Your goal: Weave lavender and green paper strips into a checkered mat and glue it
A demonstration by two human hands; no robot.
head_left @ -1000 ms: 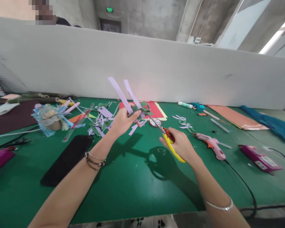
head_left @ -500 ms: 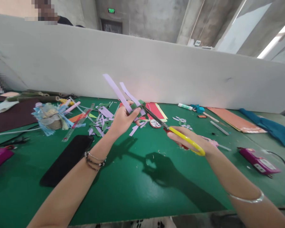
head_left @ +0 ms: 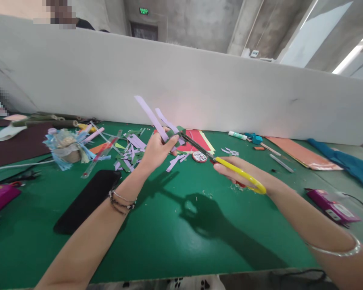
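Pinched between the thumb and fingers of my left hand [head_left: 159,150] are woven paper strips [head_left: 151,114], long purple ones crossed with green, held above the table. My right hand [head_left: 238,171] is closed around the yellow handle of a pair of scissors [head_left: 240,171]. The dark blades point up and left and meet the green part of the weave beside my left thumb. Whether the blades are parted there is hard to make out. Loose purple and green paper scraps [head_left: 133,147] lie on the table behind my left wrist.
A black phone [head_left: 86,203] lies left of my left forearm, near a clear ruler [head_left: 101,157] and a blue ribboned bundle [head_left: 69,147]. Behind my hands are red paper [head_left: 196,139] and a round tin [head_left: 199,156]. A glue stick [head_left: 237,135] and purple box [head_left: 332,205] are rightward.
The scissors' handle and my right hand have shifted slightly right, and the scissors look more closed. My left hand keeps its hold on the strips. The whole view has moved a little.
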